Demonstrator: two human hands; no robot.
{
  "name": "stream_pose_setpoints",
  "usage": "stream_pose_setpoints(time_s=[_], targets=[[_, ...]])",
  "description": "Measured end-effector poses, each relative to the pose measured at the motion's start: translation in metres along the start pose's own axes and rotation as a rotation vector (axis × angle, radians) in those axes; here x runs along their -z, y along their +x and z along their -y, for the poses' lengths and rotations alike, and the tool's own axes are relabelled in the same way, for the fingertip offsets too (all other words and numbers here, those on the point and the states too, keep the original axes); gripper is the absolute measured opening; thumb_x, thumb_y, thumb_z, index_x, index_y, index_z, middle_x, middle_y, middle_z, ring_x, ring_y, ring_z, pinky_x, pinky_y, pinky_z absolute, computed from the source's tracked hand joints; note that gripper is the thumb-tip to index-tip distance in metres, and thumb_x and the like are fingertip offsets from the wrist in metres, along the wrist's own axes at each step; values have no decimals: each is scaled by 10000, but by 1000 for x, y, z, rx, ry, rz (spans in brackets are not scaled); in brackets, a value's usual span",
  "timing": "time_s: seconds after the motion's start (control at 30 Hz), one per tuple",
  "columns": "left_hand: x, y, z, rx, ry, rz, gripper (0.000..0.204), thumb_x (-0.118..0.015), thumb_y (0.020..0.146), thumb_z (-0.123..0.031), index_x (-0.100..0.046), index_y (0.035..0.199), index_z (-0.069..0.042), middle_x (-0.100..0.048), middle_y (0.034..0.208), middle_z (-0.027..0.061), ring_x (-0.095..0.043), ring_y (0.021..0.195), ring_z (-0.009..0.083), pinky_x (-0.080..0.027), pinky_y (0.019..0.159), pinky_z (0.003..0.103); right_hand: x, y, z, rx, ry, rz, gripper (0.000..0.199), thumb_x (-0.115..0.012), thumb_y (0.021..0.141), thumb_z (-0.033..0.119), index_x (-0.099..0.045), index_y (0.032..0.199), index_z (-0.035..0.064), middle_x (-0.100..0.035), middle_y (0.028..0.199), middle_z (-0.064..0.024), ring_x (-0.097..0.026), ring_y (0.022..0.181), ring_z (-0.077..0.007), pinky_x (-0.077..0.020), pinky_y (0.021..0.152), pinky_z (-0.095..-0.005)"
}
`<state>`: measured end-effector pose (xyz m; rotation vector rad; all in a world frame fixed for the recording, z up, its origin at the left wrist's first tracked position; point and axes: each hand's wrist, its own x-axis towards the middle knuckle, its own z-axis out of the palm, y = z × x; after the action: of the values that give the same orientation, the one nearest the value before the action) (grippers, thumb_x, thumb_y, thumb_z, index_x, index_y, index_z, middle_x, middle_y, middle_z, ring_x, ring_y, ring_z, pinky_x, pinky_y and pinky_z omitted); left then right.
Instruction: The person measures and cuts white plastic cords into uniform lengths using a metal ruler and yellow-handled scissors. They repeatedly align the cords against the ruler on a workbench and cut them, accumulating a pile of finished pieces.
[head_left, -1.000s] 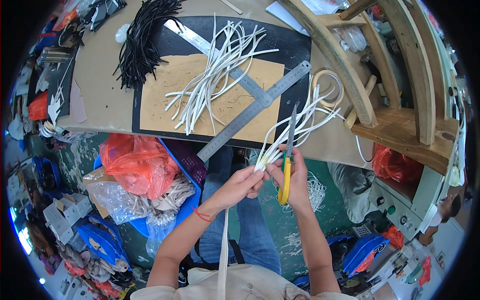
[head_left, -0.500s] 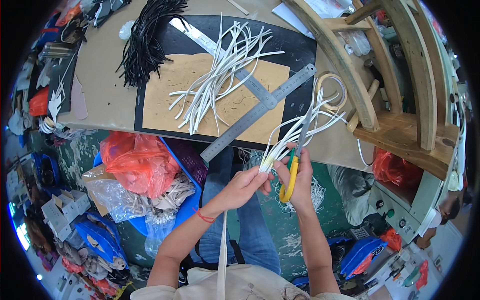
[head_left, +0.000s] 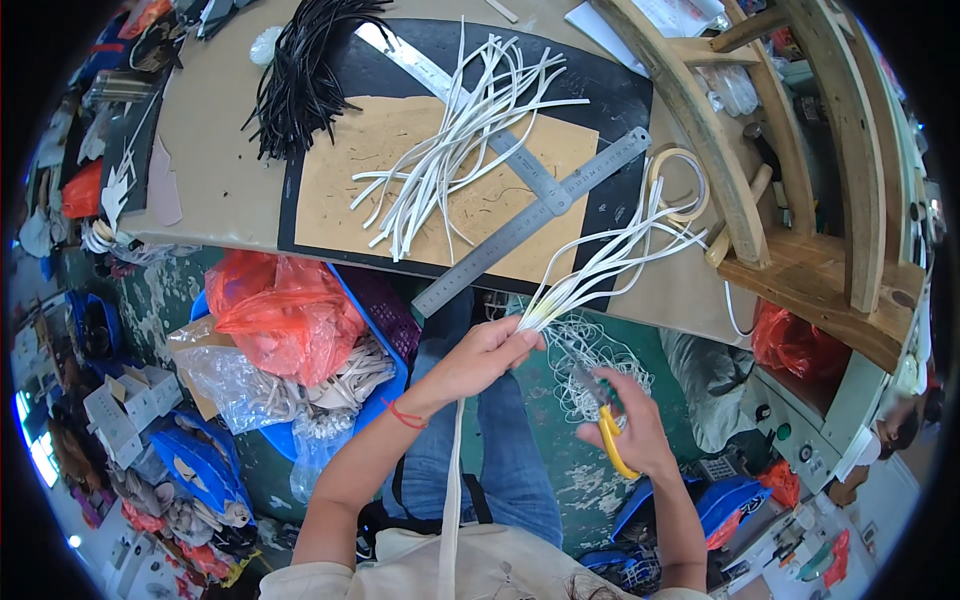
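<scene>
My left hand (head_left: 484, 358) is closed round the gathered end of a bundle of white cords (head_left: 585, 275). Their loose ends fan out to the upper right over the table edge, beside a roll of tape (head_left: 697, 192). Lower right, clear of the bundle, my right hand (head_left: 640, 420) grips yellow-handled scissors (head_left: 618, 452), blades pointing up and left; whether the blades are apart is hard to tell. A second pile of white cords (head_left: 440, 160) lies on a tan sheet (head_left: 335, 190), partly over two crossed metal rulers (head_left: 490, 262).
Black cords (head_left: 300, 85) lie at the far left of the table (head_left: 215, 120). A wooden frame (head_left: 745, 160) stands at the right. Below the table edge, a blue bin (head_left: 395, 385) holds red and clear plastic bags. Tangled white cord (head_left: 600, 370) lies on the green floor.
My right hand has moved down and right with the scissors, away from the bundle. The scissors have turned from upright to pointing up-left. My left hand keeps its hold on the cords.
</scene>
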<state>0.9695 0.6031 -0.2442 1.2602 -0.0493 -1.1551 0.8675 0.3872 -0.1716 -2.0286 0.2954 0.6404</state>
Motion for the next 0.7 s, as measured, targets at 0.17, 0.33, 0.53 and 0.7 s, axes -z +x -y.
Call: stream_pose_setpoints(time_s=[0.17, 0.33, 0.53, 0.7], targets=[[0, 2, -11, 66, -35, 109, 291, -414, 958, -284, -564, 963, -35, -388, 623, -54, -335, 557, 33, -268, 489, 185, -3, 2, -13, -63, 145, 175, 587, -705, 746, 346, -490, 1214, 64, -593, 960, -152, -581, 815, -235, -462, 728, -320], [-1, 1, -12, 106, -2, 143, 307, -425, 954, -293, -587, 964, -33, -391, 629, -58, -334, 567, 22, -265, 488, 179, -3, 24, -8, -52, 149, 236, 584, -698, 755, 347, -491, 1207, 40, -599, 864, -165, -588, 758, -258, -452, 704, -338], [0, 3, -9, 165, -86, 207, 313, -432, 951, -308, -592, 952, -39, -375, 622, -69, -308, 554, 23, -246, 482, 178, 1, 39, 2, -5, 104, 282, 540, -677, 772, 374, -531, 1145, 12, -586, 761, -158, -581, 692, -257, -446, 659, -342], [3, 1, -6, 265, -131, 215, 313, -428, 951, -303, -582, 904, -34, -344, 597, -71, -290, 533, 27, -248, 470, 192, -3, 36, -7, -51, -36, 339, 437, -670, 782, 374, -593, 1010, 9, -548, 621, -123, -558, 568, -236, -429, 552, -329]])
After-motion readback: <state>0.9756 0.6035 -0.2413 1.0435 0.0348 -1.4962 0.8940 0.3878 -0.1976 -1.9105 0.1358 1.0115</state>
